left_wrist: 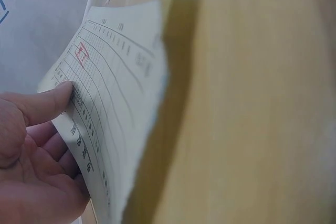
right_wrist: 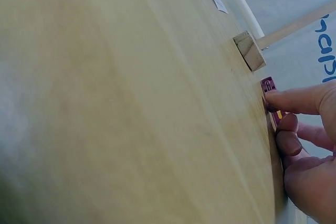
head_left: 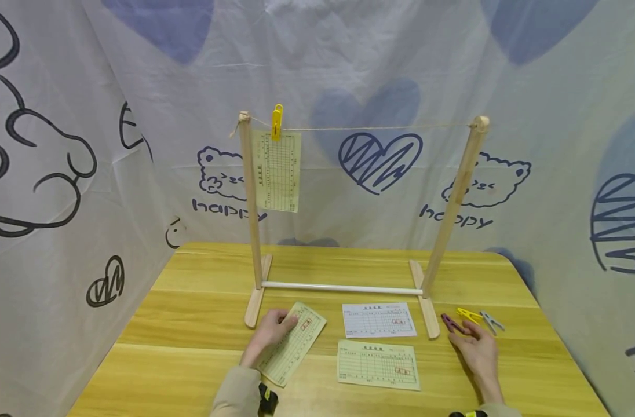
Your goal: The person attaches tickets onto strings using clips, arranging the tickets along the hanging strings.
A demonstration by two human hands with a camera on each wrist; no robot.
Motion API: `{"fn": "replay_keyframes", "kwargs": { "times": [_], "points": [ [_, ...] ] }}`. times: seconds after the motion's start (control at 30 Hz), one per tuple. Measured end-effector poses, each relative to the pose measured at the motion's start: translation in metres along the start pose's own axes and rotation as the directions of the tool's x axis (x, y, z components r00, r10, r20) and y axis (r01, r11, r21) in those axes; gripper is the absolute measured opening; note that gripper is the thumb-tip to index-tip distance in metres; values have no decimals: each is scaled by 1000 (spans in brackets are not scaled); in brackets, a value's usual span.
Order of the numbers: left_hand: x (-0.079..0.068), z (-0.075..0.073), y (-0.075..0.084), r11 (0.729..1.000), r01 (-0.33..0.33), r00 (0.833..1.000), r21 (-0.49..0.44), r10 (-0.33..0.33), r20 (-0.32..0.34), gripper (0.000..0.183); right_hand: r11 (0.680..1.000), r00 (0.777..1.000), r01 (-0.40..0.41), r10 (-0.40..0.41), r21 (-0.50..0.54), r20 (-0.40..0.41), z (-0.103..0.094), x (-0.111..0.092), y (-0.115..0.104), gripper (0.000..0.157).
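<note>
My left hand (head_left: 277, 329) pinches a pale green printed slip (head_left: 298, 343) with a red stamp. In the left wrist view, the thumb lies on the printed face of the slip (left_wrist: 115, 93) and the other fingers are behind it. The slip is tilted, one edge raised over its shadow. At the right of the table, my right hand (head_left: 476, 349) has thumb and forefinger at a purple clothespin (head_left: 451, 323), with the clothespin's near end between them. The right wrist view shows a fingertip against the purple clothespin (right_wrist: 268, 87), low at the tabletop.
A yellow clothespin (head_left: 469, 314) and a grey one (head_left: 491, 322) lie beside the purple one. A white slip (head_left: 379, 320) and a green slip (head_left: 378, 365) lie mid-table. Behind stands a wooden frame (head_left: 455, 208) with a string; a yellow clothespin (head_left: 277, 123) holds another slip (head_left: 281, 174) there.
</note>
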State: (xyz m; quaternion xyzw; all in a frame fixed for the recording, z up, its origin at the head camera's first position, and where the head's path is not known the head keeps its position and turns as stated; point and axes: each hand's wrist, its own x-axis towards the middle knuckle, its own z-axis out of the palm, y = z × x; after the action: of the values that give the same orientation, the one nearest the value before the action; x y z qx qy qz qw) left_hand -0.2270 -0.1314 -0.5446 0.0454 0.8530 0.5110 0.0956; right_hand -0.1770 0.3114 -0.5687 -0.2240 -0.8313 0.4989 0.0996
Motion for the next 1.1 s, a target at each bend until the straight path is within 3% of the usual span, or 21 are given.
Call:
{"fn": "replay_keyframes", "kwargs": {
  "times": [0.37, 0.63, 1.1],
  "points": [
    [-1, 0, 0, 1000, 4, 1000, 2, -4, 1, 24, 999, 999, -7, 9, -45, 48, -2, 0, -2, 56],
    [0, 0, -1, 1000, 2, 1000, 6, -2, 5, 24, 997, 998, 12, -7, -72, 69, -3, 0, -2, 62],
    [0, 0, 0, 1000, 9, 1000, 11, -9, 2, 23, 994, 998, 13, -7, -107, 56, -2, 2, 1, 49]
  ]
}}
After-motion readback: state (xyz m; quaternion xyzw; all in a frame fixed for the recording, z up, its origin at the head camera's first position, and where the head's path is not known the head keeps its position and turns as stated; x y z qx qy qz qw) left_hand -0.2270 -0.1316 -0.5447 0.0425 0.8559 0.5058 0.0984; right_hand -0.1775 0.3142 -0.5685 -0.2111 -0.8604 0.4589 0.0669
